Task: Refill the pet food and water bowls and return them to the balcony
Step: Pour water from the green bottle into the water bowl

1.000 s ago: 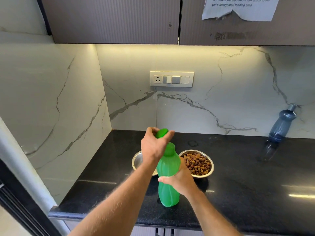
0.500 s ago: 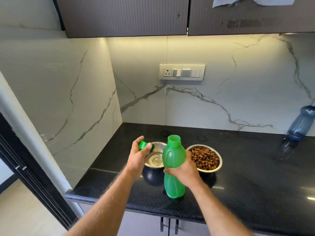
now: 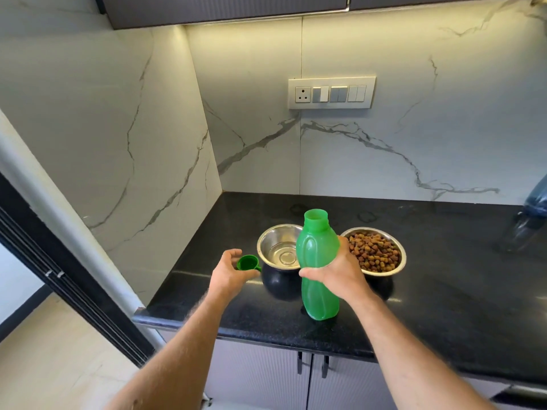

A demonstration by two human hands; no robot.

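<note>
green bottle [image 3: 318,267]: stands upright on the black counter [image 3: 444,291], lower centre of the frame; its long axis runs near vertical, leaning a touch to the right toward its base; its mouth is uncapped and open at the top
right hand [image 3: 337,272]: wrapped round the bottle's waist from the right side, thumb across the front, fingers hidden behind; gripping it firmly by the look of it
left hand [image 3: 229,272]: just left of the bottle, fingers curled round the green cap [image 3: 248,263]; the cap's hollow side faces up and toward the camera; whether the cap touches the counter i cannot tell
water bowl [image 3: 279,250]: steel, just behind and left of the bottle, partly hidden by it; it sits between the two hands; it shows bare metal and looks unfilled, though a thin film of water could not be ruled out
food bowl [image 3: 374,251]: steel, just right of the bottle and behind the right hand; heaped with brown kibble, so that half looks done
key relation: the water bowl lies up and left of the bottle's mouth, close by; the right hand, already on the bottle, is the one to pour; i judge the bottle must lift and tip leftward and away, turning its axis from upright toward level over the bowl's rim
risk: a quick tip may splash on the counter; the left hand and cap sit close to the bowl's left rim
</note>
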